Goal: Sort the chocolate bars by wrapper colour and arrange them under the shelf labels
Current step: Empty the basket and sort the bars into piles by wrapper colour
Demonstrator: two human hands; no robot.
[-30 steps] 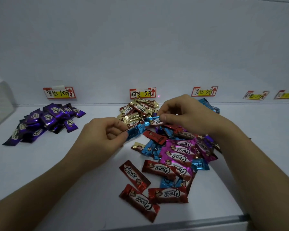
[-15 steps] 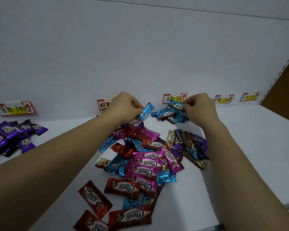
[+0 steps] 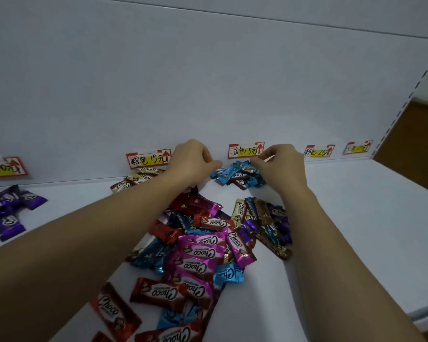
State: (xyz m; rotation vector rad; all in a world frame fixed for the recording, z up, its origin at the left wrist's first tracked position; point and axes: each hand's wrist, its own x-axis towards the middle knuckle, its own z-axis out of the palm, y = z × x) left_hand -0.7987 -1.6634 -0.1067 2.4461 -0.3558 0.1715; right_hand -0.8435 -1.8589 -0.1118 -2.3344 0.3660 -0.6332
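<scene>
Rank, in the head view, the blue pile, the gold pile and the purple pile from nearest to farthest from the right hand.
1. blue pile, just left of the right hand.
2. gold pile, left of the left hand.
3. purple pile, far left edge.

We read "Choco" on pink wrappers [image 3: 203,253], red wrappers [image 3: 162,292] & a cream wrapper [image 3: 240,209]. L-R: 1st label [image 3: 6,167] "…10元", 2nd label [image 3: 147,159] "棕色 15元", 3rd label [image 3: 245,150] "蓝色 5元", 4th label [image 3: 318,151] "粉色 25元"; 5th label [image 3: 357,147] illegible.
</scene>
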